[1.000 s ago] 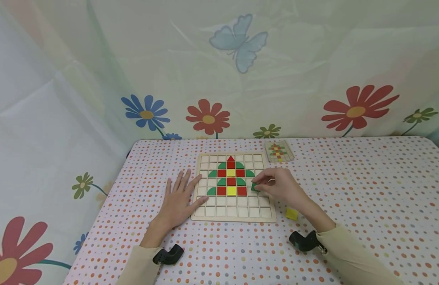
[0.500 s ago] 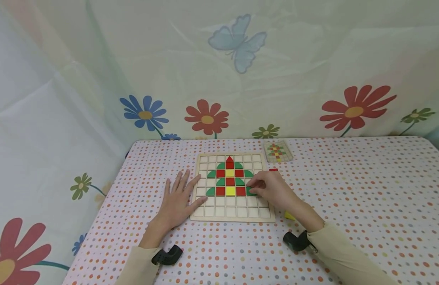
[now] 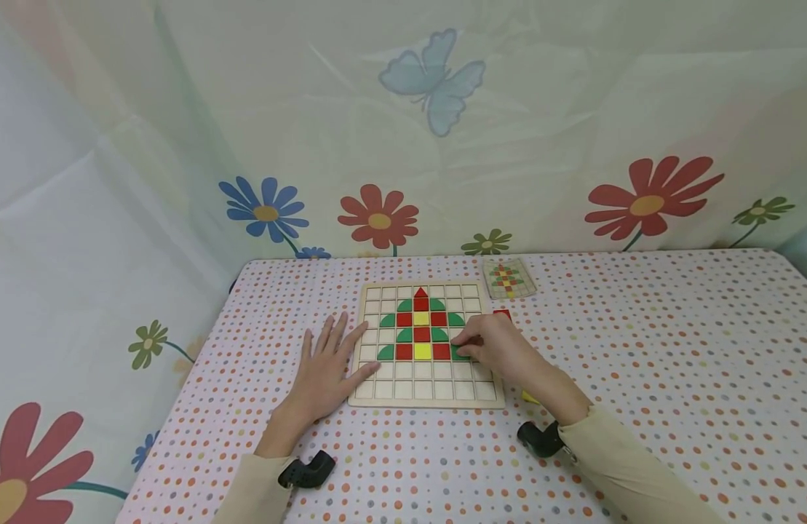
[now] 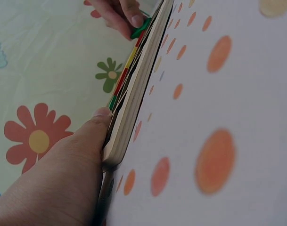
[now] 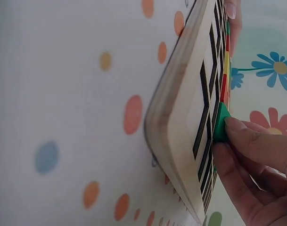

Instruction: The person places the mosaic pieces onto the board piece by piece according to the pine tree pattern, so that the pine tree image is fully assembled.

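Observation:
A square wooden grid board lies on the table, with red, yellow and green tiles set in a tree-like pattern. My left hand rests at the board's left edge, fingers spread, the thumb on its rim. Between thumb and fingertips, my right hand pinches a green tile at the cell right of the lower row's red square. In the right wrist view this tile stands tilted against the board. Its full outline is partly covered by the fingers.
A pattern card lies beyond the board's top right corner. A red piece shows past the right hand, and a yellow piece is partly hidden under the right wrist. The spotted tablecloth ends at a flowered curtain.
My right hand has moved left with the green tile, bringing it against the lower row's red square. The red piece came into view; the yellow one became mostly covered. My left hand stayed put.

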Tool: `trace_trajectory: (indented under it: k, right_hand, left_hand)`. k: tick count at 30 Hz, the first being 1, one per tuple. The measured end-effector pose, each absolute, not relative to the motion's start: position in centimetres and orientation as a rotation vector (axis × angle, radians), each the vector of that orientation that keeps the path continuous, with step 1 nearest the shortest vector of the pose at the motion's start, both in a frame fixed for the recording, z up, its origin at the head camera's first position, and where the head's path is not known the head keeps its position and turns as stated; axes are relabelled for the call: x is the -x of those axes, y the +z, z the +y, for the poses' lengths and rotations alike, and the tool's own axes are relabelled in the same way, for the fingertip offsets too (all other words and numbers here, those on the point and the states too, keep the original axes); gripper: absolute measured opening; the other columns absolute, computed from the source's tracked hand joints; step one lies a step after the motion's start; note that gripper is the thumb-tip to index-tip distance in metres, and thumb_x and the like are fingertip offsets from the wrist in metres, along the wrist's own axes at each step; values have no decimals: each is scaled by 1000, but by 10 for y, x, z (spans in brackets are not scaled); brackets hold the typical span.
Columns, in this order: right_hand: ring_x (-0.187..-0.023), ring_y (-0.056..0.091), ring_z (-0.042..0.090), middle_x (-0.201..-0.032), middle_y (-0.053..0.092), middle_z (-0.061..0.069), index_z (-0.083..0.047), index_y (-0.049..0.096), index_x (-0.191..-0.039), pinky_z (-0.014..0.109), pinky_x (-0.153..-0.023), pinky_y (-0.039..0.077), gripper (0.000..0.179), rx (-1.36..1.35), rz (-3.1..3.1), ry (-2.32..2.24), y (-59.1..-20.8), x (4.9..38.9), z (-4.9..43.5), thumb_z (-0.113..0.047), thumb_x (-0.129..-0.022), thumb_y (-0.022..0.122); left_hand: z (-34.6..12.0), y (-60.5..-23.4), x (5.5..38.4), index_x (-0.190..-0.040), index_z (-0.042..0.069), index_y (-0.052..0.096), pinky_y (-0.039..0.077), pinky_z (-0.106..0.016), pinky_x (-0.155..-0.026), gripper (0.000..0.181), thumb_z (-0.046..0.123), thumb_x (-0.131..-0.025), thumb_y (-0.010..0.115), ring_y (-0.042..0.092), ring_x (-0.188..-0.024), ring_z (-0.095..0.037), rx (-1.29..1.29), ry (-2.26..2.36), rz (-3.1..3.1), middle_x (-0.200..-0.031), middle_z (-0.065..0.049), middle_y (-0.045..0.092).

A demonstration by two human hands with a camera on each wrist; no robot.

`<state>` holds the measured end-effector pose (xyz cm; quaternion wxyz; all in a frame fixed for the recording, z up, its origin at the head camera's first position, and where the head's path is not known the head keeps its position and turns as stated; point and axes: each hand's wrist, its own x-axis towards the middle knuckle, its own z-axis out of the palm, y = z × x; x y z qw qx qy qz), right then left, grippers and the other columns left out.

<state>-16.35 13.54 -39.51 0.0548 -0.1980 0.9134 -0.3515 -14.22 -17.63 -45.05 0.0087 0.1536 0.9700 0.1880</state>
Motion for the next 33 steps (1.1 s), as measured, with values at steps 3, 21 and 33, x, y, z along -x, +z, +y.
trace_trajectory:
  k: [3, 21, 33]
  right_hand:
    - [-87, 72, 20, -93, 76, 7, 1, 82, -95, 32, -76, 61, 10, 585, 2768, -1034, -393, 163, 133, 7, -87, 80]
    - [-86, 69, 17, -96, 78, 6, -2, 82, -98, 33, -77, 59, 7, 607, 2758, -1151, -389, 170, 160, -1, -93, 77]
    - [-109, 67, 42, -123, 66, 24, 6, 72, -124, 52, -91, 59, 32, 495, 2845, -1152, -383, 195, 201, 2, -93, 75]
  left_hand:
    - [-177, -450, 142, -165, 22, 35, -1, -68, -124, 79, 60, -100, 56, 4, -162, -36, -482, 591, 3030, -175, -13, 14]
    - [-176, -450, 142, -165, 21, 36, -1, -68, -124, 79, 59, -100, 57, 4, -161, -38, -475, 581, 3033, -174, -14, 15]
    - [-176, -451, 143, -165, 21, 36, 0, -69, -124, 79, 59, -100, 57, 6, -161, -38, -493, 586, 3045, -174, -14, 15]
